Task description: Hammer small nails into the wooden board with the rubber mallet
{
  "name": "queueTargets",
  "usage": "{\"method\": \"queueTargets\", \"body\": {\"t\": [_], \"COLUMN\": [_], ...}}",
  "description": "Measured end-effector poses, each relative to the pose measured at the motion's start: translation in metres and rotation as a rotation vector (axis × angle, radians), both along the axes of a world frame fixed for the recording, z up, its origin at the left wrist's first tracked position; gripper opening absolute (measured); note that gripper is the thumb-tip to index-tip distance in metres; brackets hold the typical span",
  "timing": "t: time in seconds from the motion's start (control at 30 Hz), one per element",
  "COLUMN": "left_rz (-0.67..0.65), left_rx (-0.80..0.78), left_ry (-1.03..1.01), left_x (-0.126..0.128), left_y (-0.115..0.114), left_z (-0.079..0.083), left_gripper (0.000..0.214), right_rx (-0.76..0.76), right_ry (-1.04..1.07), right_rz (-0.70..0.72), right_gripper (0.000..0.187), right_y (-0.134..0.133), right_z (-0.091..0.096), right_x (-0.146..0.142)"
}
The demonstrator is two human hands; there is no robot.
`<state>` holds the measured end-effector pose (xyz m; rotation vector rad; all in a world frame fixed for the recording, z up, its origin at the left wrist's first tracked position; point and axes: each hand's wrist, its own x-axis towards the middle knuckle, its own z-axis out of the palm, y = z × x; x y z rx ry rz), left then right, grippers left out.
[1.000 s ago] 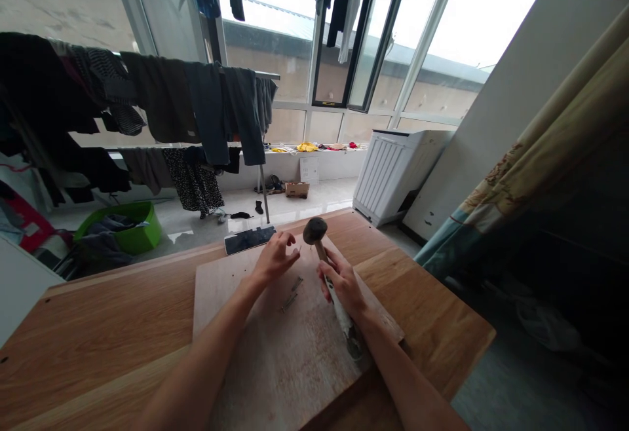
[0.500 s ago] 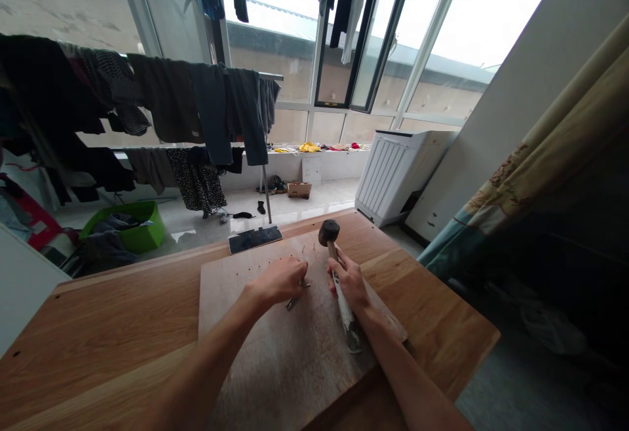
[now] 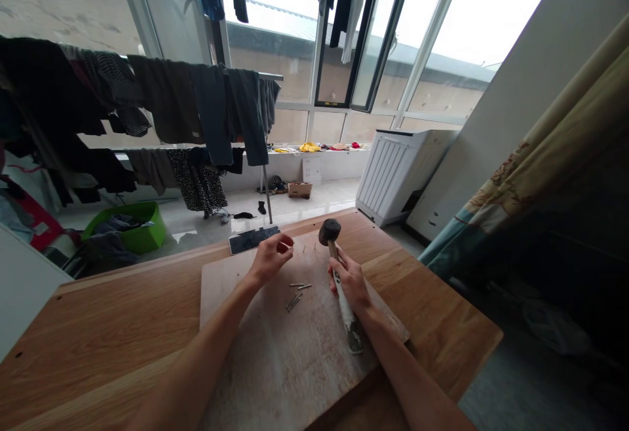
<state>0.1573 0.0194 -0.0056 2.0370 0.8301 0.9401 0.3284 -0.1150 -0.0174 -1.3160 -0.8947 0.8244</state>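
My right hand [image 3: 350, 281] grips the handle of a hammer [image 3: 339, 280], whose dark head is raised over the far part of a pale wooden board [image 3: 275, 346]. My left hand [image 3: 269, 259] hovers above the board's far side with its fingers pinched on a thin nail [image 3: 285, 245]. Several loose nails [image 3: 297, 293] lie on the board between my hands. A few nails [image 3: 309, 247] stand upright in the board near the hammer head.
The board lies on a wooden table [image 3: 98, 326]. A phone [image 3: 253, 239] rests at the table's far edge. Beyond stand a clothes rack with dark garments [image 3: 196, 110], a green basin [image 3: 128, 225] and a white cabinet [image 3: 393, 169]. A curtain [image 3: 535, 156] hangs at the right.
My left hand went down to the loose nails, picked one up and has risen toward the board's far edge. The hammer has stayed almost still.
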Motion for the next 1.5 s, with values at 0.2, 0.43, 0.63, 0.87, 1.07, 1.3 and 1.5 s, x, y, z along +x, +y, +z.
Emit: {"method": "queueTargets", "body": {"t": [0.2, 0.43, 0.63, 0.87, 1.07, 1.3, 1.5], "left_rz": [0.054, 0.02, 0.035, 0.098, 0.124, 0.084, 0.066], "left_rx": [0.003, 0.136, 0.116, 0.185, 0.211, 0.18, 0.16], "left_ry": [-0.051, 0.065, 0.056, 0.175, 0.185, 0.143, 0.139], "left_x": [0.006, 0.007, 0.008, 0.007, 0.006, 0.003, 0.004], "left_y": [0.005, 0.004, 0.005, 0.006, 0.006, 0.01, 0.01], "left_z": [-0.021, -0.028, -0.03, -0.03, -0.028, -0.033, -0.032], "left_gripper": [0.018, 0.012, 0.014, 0.011, 0.008, 0.01, 0.01], "right_rx": [0.01, 0.017, 0.061, 0.075, 0.059, -0.006, -0.013], "right_ry": [-0.038, -0.037, 0.012, 0.05, 0.06, -0.003, -0.02], "right_rz": [0.026, 0.052, 0.113, 0.233, 0.277, 0.341, 0.32], "right_gripper": [0.031, 0.028, 0.028, 0.031, 0.046, 0.053, 0.054], "right_y": [-0.001, -0.001, -0.005, -0.008, -0.012, -0.009, -0.008], "right_z": [0.002, 0.004, 0.012, 0.016, 0.014, 0.007, 0.003], "right_x": [-0.002, -0.003, -0.012, -0.025, -0.031, -0.027, -0.027]}}
